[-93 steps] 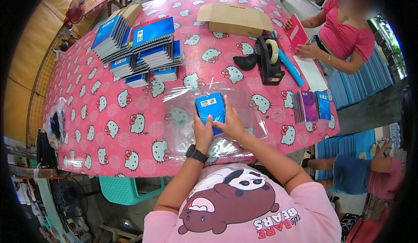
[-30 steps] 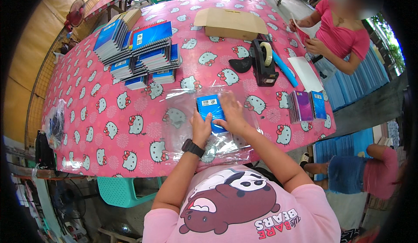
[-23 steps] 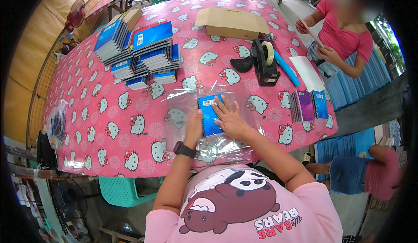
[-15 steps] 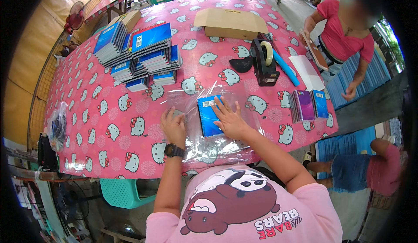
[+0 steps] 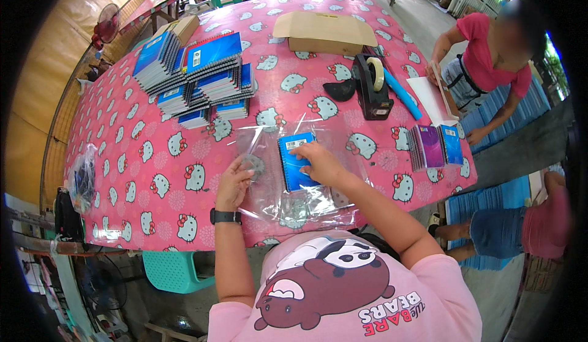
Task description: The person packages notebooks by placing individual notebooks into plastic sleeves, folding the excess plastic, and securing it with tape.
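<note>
A small blue spiral notebook (image 5: 294, 173) lies on a sheet of clear plastic (image 5: 275, 210) in front of me. To its left, my left hand (image 5: 235, 181) is closed in a pinch on the plastic's left edge, lifting it slightly. Over the notebook's upper right part, my right hand (image 5: 321, 164) has its fingers bent inward and its fingertips near the white label. Whether those fingertips pinch the film or only rest on the cover is hidden.
Stacked blue spiral notebooks (image 5: 208, 78) stand at the far left. A black tape dispenser (image 5: 373, 94) and an open cardboard box (image 5: 327, 41) lie beyond. Purple and blue notebooks (image 5: 427, 146) sit at the right edge, near a person in pink (image 5: 490, 54) holding a flat board.
My right hand, flat on the notebook before, has curled its fingers. My left hand has shifted slightly left and pulls the plastic's edge. The person in pink has lowered the board.
</note>
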`<state>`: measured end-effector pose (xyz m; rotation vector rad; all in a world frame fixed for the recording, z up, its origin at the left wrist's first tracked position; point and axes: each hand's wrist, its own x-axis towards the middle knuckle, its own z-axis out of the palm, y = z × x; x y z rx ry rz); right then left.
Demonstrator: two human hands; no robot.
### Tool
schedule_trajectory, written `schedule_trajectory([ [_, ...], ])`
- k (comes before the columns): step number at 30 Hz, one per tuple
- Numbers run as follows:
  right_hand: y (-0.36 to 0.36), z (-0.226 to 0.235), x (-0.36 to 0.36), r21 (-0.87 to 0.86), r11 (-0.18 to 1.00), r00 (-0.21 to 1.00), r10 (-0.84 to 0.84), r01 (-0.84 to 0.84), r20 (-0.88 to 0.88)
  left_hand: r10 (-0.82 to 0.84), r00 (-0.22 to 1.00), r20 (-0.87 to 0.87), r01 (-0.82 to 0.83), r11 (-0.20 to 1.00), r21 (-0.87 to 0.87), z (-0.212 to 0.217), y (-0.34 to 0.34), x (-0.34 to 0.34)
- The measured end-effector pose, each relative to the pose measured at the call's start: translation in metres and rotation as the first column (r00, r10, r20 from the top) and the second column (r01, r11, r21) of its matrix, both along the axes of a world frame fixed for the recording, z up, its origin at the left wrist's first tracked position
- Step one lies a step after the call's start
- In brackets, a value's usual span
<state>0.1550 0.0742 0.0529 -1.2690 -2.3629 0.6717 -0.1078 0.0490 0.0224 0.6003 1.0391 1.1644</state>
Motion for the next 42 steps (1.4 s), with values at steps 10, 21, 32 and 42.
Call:
schedule_trajectory([
  [10, 0.032, 0.008, -0.006, -0.641, 0.762, 0.801, -0.436, 0.087, -0.410, -0.011, 0.757, -0.653, 0.243, 0.933, 0.266, 0.029, 0.017, 0.112],
  [21, 0.028, 0.006, -0.010, -0.556, 0.814, 0.825, -0.424, 0.166, -0.374, 0.136, 0.675, -0.725, 0.174, 0.926, 0.336, 0.018, 0.007, 0.103],
  [32, 0.029, -0.002, -0.007, -0.606, 0.792, 0.768, -0.432, 0.072, -0.473, 0.614, 0.099, -0.783, 0.031, 0.785, 0.619, 0.021, -0.008, 0.015],
  [42, 0.030, -0.003, 0.000, -0.628, 0.776, 0.794, -0.419, 0.062, -0.440, -0.686, 0.059, -0.725, 0.904, 0.346, -0.253, 0.112, -0.036, 0.087],
])
